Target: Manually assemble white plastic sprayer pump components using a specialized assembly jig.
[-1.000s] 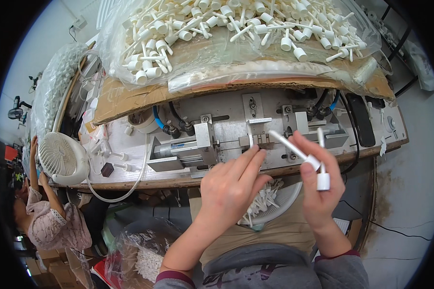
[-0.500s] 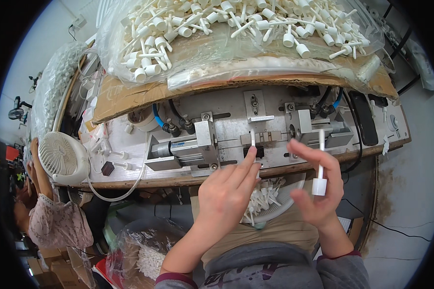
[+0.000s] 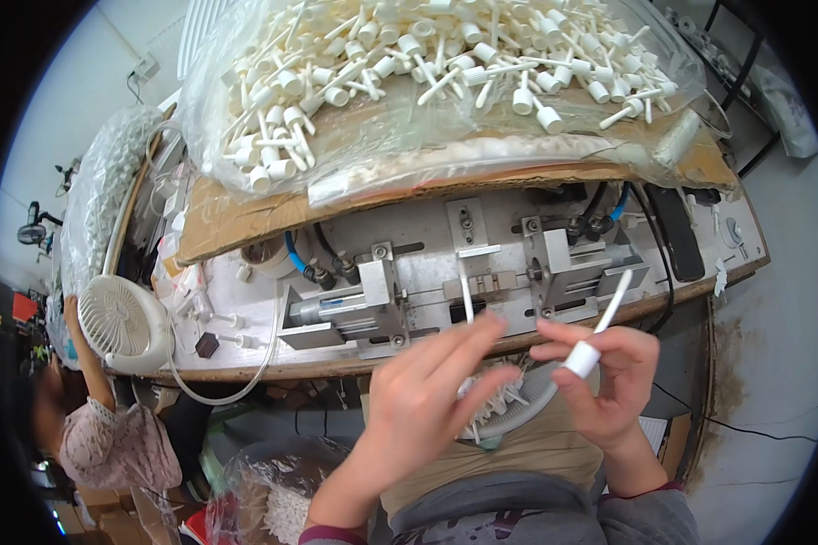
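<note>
Pinching a white capped stick (image 3: 583, 360), right hand (image 3: 613, 386) at four o'clock; left hand (image 3: 420, 386) at six, its grip I cannot tell.

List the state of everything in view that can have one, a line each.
Right hand: closed on a white capped stick, which is tilted
Left hand: fingers stretched forward, blurred; grip unclear
Plastic bag: spread open under a heap of loose sticks
Basket: partly hidden, holding white pieces
Small fan: upright; running or off, cannot tell
Black phone-like slab: lying flat, surface dark
</note>
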Available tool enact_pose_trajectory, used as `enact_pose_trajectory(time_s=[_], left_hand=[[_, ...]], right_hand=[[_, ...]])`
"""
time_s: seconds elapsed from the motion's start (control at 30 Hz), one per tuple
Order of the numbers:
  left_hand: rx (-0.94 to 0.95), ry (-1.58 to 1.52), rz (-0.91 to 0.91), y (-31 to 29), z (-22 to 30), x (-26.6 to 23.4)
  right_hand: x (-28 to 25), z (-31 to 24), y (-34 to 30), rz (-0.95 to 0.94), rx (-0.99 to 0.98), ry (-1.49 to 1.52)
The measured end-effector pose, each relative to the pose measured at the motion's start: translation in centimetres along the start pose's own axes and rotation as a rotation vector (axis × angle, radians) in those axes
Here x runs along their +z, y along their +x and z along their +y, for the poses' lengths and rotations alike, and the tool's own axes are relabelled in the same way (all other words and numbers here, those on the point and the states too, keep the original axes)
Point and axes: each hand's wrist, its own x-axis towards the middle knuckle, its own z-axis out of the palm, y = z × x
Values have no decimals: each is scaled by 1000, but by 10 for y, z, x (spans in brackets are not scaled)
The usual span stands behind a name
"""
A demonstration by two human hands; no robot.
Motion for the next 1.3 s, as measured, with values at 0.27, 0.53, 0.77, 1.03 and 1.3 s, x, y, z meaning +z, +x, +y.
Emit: enact_pose_trajectory(time_s=[0.27,0.53,0.77,1.03,1.3], left_hand=[[88,-1554,-64,-41,98,-39],[568,-1426,-288,-34,15,-58],[-193,-1440,466,-20,107,-49],[358,-1502,185,-37,81,-94],[635,-1578,-164,-29,64,-91]], right_hand=[[4,-5,-1,-34,-97,-222],[16,1,10,-14,-190,-223],[16,-8,-1,-182,-118,-197],[16,-5,-6,-160,-78,-185],[29,-2,3,-100,-184,-206]])
